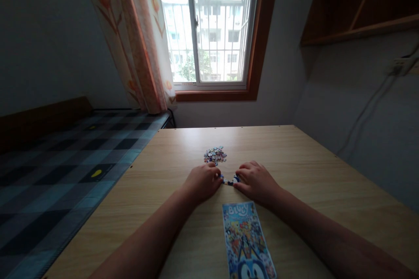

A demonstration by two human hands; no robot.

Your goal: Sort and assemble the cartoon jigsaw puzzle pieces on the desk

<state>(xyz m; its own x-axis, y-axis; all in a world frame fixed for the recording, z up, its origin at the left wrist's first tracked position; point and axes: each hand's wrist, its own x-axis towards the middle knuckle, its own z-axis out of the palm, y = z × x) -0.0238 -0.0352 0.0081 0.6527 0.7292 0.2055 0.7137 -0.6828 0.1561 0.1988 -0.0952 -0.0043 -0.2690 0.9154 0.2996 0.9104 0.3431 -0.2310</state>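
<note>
A short strip of jigsaw puzzle pieces (229, 182), dark blue and white, lies on the wooden table between my two hands. My left hand (203, 182) is closed at the strip's left end, thumb and fingers pinched on it. At the right end, my right hand (258, 182) has its thumb and curled fingertips around a blue-and-white piece. My fingers hide part of both ends. Just beyond my left hand is a heap of loose jigsaw pieces (215, 154). Nearer to me lies a colourful picture sheet (247, 235) with a blue cartoon dog on it.
The pale wooden table (157, 161) reaches back toward a window (216, 30) with a patterned curtain (131, 39). A bed with a checked cover (65, 174) stands along the left side. Wooden shelves (356, 30) hang on the right wall above a cable.
</note>
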